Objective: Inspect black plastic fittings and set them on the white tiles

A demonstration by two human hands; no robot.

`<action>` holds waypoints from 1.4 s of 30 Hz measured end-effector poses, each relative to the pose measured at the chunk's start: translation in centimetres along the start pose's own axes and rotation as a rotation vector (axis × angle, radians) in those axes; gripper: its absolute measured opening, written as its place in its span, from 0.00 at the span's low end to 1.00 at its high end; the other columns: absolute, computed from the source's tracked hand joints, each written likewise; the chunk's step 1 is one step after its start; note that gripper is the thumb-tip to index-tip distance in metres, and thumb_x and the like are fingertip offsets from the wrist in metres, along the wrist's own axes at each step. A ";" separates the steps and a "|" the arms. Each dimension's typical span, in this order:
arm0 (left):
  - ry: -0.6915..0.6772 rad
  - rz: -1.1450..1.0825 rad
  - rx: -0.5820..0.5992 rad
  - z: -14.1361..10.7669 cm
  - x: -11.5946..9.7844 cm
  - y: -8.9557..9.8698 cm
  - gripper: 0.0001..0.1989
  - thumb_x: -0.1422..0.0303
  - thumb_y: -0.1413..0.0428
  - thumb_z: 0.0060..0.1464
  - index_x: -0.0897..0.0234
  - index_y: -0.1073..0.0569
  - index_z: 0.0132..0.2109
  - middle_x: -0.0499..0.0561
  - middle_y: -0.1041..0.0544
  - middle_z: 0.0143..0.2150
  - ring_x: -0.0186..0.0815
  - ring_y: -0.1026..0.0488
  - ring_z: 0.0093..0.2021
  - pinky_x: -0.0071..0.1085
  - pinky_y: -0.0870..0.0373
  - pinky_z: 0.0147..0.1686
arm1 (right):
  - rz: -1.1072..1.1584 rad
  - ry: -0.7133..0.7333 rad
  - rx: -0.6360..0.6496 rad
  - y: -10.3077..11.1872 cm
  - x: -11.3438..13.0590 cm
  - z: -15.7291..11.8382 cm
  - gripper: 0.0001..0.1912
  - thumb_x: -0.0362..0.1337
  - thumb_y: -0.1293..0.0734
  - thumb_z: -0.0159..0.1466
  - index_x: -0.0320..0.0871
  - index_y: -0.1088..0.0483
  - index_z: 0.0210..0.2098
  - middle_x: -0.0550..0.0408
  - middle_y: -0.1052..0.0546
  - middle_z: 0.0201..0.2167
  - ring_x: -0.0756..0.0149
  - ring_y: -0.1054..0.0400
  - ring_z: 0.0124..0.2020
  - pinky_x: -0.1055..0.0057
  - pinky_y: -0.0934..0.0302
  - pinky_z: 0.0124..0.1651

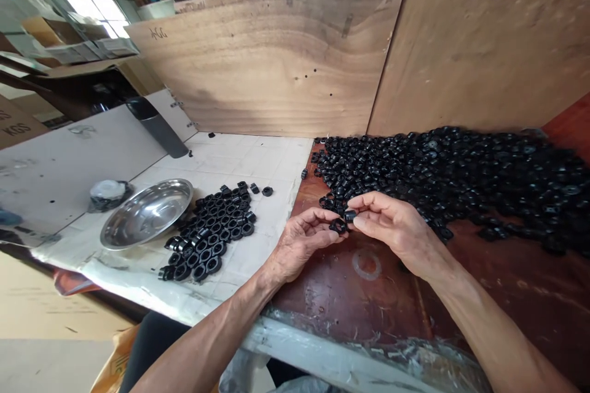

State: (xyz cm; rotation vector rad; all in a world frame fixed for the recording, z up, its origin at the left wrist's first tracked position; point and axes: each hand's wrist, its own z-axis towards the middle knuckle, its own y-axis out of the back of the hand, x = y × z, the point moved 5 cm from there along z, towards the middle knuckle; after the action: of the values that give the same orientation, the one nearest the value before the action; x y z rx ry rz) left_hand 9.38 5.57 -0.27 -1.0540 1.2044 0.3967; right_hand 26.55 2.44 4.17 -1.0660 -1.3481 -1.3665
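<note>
Between the thumb and fingers of my left hand (pixel 304 239) is a small black plastic ring (pixel 338 226). My right hand (pixel 396 224) pinches a second black ribbed piece (pixel 350 216), close beside the ring; whether the two touch I cannot tell. Both hands are above the reddish-brown board (pixel 332 295), at the near edge of a large heap of similar black parts (pixel 442 172). On the white surface to the left, a group of black rings (pixel 216 227) lies mostly flat and close together, a few standing on edge.
A shiny metal bowl (pixel 147 215) rests tilted left of the grouped rings, near a plastic-wrapped item (pixel 108 195). A dark bottle (pixel 159 129) leans at the back left. Plywood panels (pixel 276 67) wall off the back. Cardboard boxes (pixel 50 31) stand beyond, at far left.
</note>
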 end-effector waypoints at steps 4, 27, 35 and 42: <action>-0.014 -0.058 0.008 0.0 0.1 0.1 0.13 0.73 0.33 0.51 0.64 0.22 0.44 0.52 0.18 0.44 0.34 0.21 0.42 0.34 0.27 0.51 | -0.091 0.130 -0.031 -0.5 1.1 -0.4 0.13 0.41 0.30 0.63 0.43 0.27 0.45 0.53 0.20 0.41 0.62 0.25 0.42 0.68 0.30 0.46; -0.086 0.015 -0.168 -0.1 -0.9 0.2 0.10 0.68 0.30 0.46 0.66 0.24 0.28 0.54 0.18 0.45 0.38 0.22 0.43 0.39 0.28 0.50 | -0.103 0.054 -0.112 -0.9 0.3 -0.4 0.13 0.42 0.28 0.61 0.44 0.27 0.42 0.52 0.20 0.37 0.62 0.23 0.37 0.69 0.26 0.41; -0.090 -0.031 -0.139 -0.1 -0.5 0.2 0.12 0.70 0.29 0.45 0.66 0.25 0.33 0.51 0.20 0.43 0.32 0.24 0.39 0.32 0.28 0.45 | -0.259 0.163 -0.122 -1.3 0.9 -0.9 0.07 0.41 0.31 0.65 0.45 0.27 0.41 0.54 0.21 0.37 0.62 0.24 0.38 0.69 0.29 0.43; -0.070 -0.042 -0.131 -0.1 -0.2 0.2 0.19 0.69 0.30 0.47 0.64 0.22 0.47 0.52 0.18 0.41 0.34 0.21 0.41 0.32 0.27 0.48 | -0.292 0.192 -0.131 -1.3 0.9 -0.9 0.06 0.40 0.31 0.65 0.46 0.27 0.41 0.54 0.21 0.37 0.62 0.25 0.37 0.68 0.30 0.43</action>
State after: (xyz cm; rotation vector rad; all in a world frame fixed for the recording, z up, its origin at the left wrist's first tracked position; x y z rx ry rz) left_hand 9.11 5.62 -0.13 -1.1667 1.1036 0.4814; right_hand 25.09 1.52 4.70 -0.8185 -1.3211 -1.7462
